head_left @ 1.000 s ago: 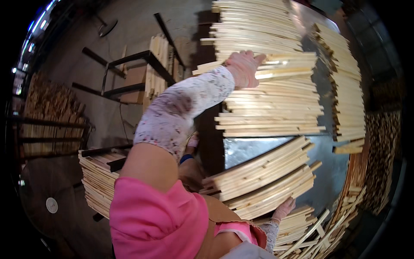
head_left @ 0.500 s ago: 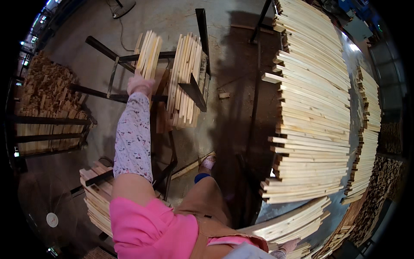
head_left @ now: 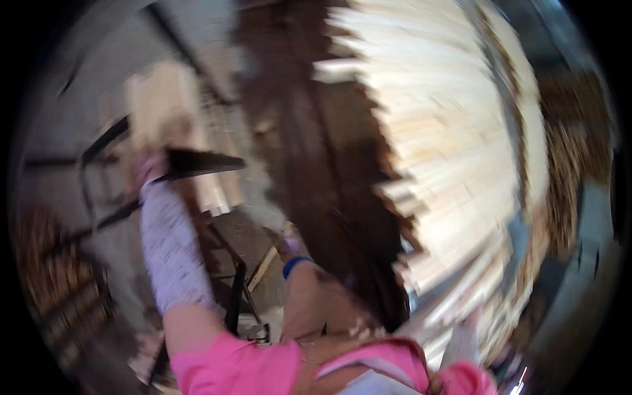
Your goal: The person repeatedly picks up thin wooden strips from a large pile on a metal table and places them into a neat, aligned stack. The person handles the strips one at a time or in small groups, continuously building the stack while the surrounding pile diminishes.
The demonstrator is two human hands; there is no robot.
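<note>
Motion blur smears the whole view. My left hand (head_left: 150, 166), below a patterned sleeve, reaches to a bundle of pale wooden strips (head_left: 160, 92) lying in a dark metal rack (head_left: 201, 164). It touches or nearly touches the bundle's near part; its fingers are too smeared to read. At the lower right my right hand (head_left: 473, 317) is by loose wooden strips (head_left: 454, 293) at the near end of a long row. What its fingers do is not clear.
A long row of pale wooden strips (head_left: 441, 125) fills the right side, its ends jutting unevenly. Brown stacked wood (head_left: 573, 151) stands beyond it. Another wood pile (head_left: 49, 263) is at the far left. A wooden piece (head_left: 263, 268) lies on the floor near my foot.
The view has turned, so the rack and the row sit further left. My left hand now appears by the rack's dark upright, and the strips there look closer together. My right hand shows more.
</note>
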